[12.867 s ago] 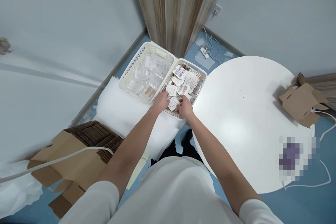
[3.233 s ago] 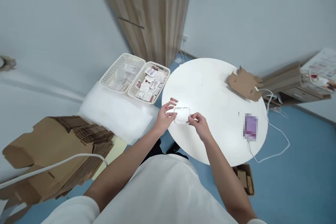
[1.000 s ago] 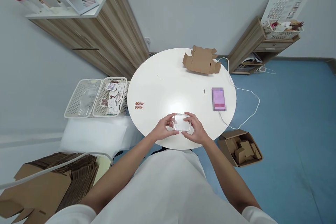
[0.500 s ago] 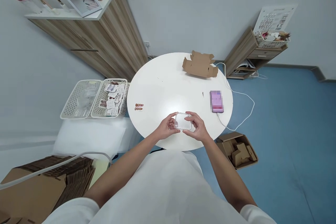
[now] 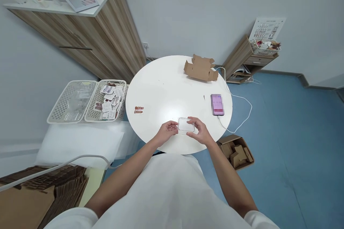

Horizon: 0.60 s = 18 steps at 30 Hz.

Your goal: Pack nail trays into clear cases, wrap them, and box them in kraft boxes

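Round white desk (image 5: 150, 86): right hand (image 5: 201, 133) pinches clear box (image 5: 185, 125), left hand (image 5: 165, 133) curled at its edge, hold unclear; box in hand, card of reddish ovals (image 5: 139, 110) outside it, untouched.

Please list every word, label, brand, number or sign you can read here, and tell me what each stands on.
No text here is readable.
White cards in the basket: print too small to read.
Phone: pixelated, unreadable.
Poster: print too small to read.
Clear case: no lettering visible.
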Motion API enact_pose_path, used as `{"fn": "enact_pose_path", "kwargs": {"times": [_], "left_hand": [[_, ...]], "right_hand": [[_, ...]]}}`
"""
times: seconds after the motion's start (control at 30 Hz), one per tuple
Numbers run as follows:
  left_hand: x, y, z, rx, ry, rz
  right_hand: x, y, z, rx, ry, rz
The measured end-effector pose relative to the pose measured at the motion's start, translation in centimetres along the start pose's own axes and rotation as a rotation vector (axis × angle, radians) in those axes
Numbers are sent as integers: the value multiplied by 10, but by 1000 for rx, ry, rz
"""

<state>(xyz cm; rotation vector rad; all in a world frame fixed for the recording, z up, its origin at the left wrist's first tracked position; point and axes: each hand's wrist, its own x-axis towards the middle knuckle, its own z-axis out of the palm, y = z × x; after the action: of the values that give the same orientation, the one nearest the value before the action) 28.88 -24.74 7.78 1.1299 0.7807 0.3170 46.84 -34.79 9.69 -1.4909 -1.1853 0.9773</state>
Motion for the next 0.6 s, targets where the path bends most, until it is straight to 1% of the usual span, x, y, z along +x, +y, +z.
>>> {"fn": "enact_pose_path", "kwargs": {"times": [0.1, 0.17, 0.3, 0.4, 0.5, 0.6], "left_hand": [[0, -1, -1, 52, 43, 26], [-2, 0, 0, 100, 49, 34], [-5, 3, 3, 178, 42, 49], [-6, 3, 7, 191, 42, 75], [-6, 0, 11, 167, 52, 90], [-6, -5, 14, 134, 71, 80]], "right_hand": [[3, 0, 1, 18, -2, 50], [4, -2, 1, 46, 14, 97], [8, -7, 1, 105, 125, 180], [13, -6, 0, 176, 193, 277], [19, 0, -1, 262, 197, 389], [23, 7, -1, 343, 175, 453]]}}
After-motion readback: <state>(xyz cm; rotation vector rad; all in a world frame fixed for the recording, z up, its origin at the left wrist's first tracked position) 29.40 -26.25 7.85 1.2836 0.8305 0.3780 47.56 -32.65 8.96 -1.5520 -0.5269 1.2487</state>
